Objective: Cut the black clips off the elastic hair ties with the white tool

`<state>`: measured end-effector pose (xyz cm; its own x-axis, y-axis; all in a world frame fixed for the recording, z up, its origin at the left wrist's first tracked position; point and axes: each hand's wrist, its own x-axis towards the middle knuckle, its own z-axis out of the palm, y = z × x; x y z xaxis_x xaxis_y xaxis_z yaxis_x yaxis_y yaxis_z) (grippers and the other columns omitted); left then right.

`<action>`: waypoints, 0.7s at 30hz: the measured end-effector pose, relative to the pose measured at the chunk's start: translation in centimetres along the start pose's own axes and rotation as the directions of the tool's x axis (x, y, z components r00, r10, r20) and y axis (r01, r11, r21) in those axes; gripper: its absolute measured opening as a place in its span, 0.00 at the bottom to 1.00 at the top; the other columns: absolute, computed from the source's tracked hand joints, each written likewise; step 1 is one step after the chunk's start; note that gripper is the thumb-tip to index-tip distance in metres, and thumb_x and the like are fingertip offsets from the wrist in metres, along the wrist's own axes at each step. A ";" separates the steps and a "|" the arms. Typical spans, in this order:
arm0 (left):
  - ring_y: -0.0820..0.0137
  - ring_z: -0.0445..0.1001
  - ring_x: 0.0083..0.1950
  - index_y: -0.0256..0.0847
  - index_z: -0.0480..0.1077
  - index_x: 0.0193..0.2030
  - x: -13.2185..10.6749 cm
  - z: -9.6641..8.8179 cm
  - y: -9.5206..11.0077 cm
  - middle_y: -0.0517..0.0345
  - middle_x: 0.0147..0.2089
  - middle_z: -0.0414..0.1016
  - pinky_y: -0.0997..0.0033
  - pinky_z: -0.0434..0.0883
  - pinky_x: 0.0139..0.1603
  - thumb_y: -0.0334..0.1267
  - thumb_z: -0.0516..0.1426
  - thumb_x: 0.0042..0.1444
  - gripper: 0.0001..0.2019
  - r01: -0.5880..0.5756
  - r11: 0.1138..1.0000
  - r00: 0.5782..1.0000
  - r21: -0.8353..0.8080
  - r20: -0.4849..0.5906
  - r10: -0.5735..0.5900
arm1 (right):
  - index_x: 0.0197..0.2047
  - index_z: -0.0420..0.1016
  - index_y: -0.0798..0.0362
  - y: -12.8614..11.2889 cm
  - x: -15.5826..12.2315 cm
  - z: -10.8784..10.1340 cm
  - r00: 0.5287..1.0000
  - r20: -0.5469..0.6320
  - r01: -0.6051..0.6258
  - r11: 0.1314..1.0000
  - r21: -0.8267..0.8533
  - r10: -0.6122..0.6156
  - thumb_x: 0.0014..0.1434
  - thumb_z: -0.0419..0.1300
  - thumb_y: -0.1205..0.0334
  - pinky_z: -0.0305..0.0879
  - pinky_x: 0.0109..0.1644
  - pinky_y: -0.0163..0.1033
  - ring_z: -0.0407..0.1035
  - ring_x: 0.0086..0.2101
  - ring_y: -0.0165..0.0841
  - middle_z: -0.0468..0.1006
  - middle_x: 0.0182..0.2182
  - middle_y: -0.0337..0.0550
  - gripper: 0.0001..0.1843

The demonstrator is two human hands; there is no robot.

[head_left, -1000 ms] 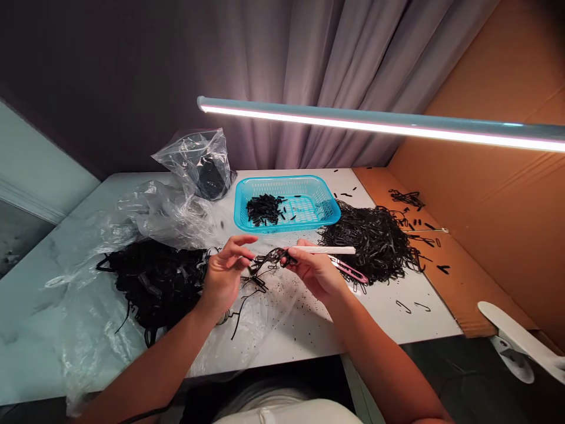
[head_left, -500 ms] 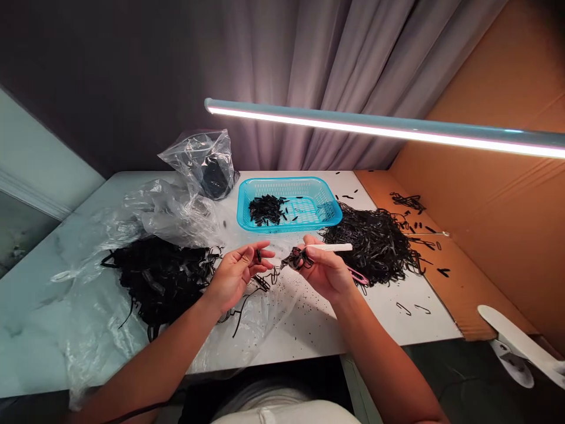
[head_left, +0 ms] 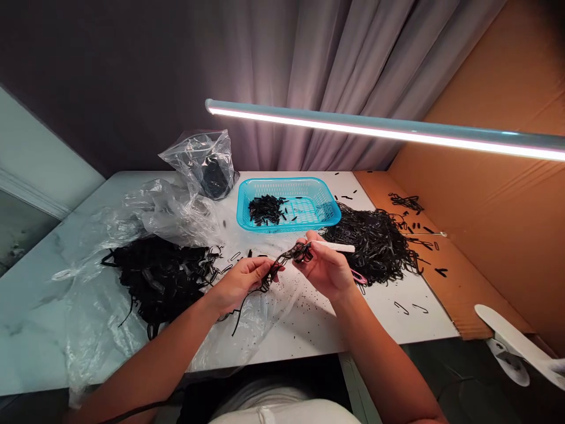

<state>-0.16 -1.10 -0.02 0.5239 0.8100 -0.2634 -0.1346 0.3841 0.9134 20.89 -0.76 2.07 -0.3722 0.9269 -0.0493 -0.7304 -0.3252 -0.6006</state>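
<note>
Black tangle of strands (head_left: 286,257) hangs just above the worktop (head_left: 384,318), stretched between both hands in the head view. The left hand (head_left: 241,282) pinches its lower end; the right hand (head_left: 324,268) pinches the upper end, with a white stick (head_left: 338,246) tucked along its fingers. This looks like mid-untangling, and freeing one strand would call for a steady counter-pull. The strands are thin, glossy and looped

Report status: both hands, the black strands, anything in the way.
Left hand and right hand pinch black strands between them. White stick in right hand too. Blue basket beyond, apart from both.
</note>
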 end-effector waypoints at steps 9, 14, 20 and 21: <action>0.75 0.70 0.37 0.37 0.76 0.50 0.1 -0.4 0.6 0.48 0.44 0.75 0.76 0.69 0.40 0.53 0.53 0.63 0.22 0.001 0.936 0.997 -0.353 -0.073 -0.029 | 0.28 0.61 0.53 -0.3 0.1 0.0 0.999 -0.027 0.023 1.000 0.011 -0.022 0.53 0.66 0.65 0.66 0.37 0.31 0.67 0.30 0.25 0.74 0.33 0.37 0.14; 0.77 0.64 0.31 0.38 0.77 0.50 -0.3 -0.1 0.5 0.52 0.40 0.74 0.77 0.62 0.31 0.48 0.58 0.60 0.18 0.026 0.997 1.000 -0.074 0.012 -0.025 | 0.29 0.63 0.52 0.2 0.2 0.0 1.000 -0.025 0.019 0.999 0.032 -0.018 0.55 0.65 0.67 0.66 0.35 0.30 0.69 0.34 0.25 0.75 0.34 0.37 0.12; 0.74 0.66 0.33 0.36 0.78 0.42 -0.4 -0.1 0.3 0.51 0.37 0.77 0.74 0.57 0.30 0.43 0.62 0.56 0.13 0.038 0.997 0.998 0.074 0.050 -0.042 | 0.29 0.63 0.52 -0.1 0.3 -0.1 0.995 -0.069 0.073 0.996 0.045 -0.070 0.55 0.64 0.66 0.62 0.30 0.29 0.69 0.33 0.25 0.75 0.33 0.37 0.12; 0.76 0.62 0.29 0.36 0.78 0.45 -0.5 -0.2 0.3 0.50 0.37 0.78 0.74 0.55 0.28 0.43 0.62 0.57 0.14 0.039 0.997 0.998 0.069 0.046 -0.042 | 0.29 0.63 0.52 -0.3 0.4 -0.2 0.992 -0.092 0.087 0.996 0.038 -0.083 0.55 0.65 0.65 0.61 0.29 0.29 0.69 0.33 0.26 0.75 0.33 0.37 0.12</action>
<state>-0.61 -1.27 0.31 0.5671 0.7720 -0.2872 -0.0556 0.3837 0.9218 21.03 -0.28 2.07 -0.2559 0.9640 -0.0726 -0.7809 -0.2504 -0.5722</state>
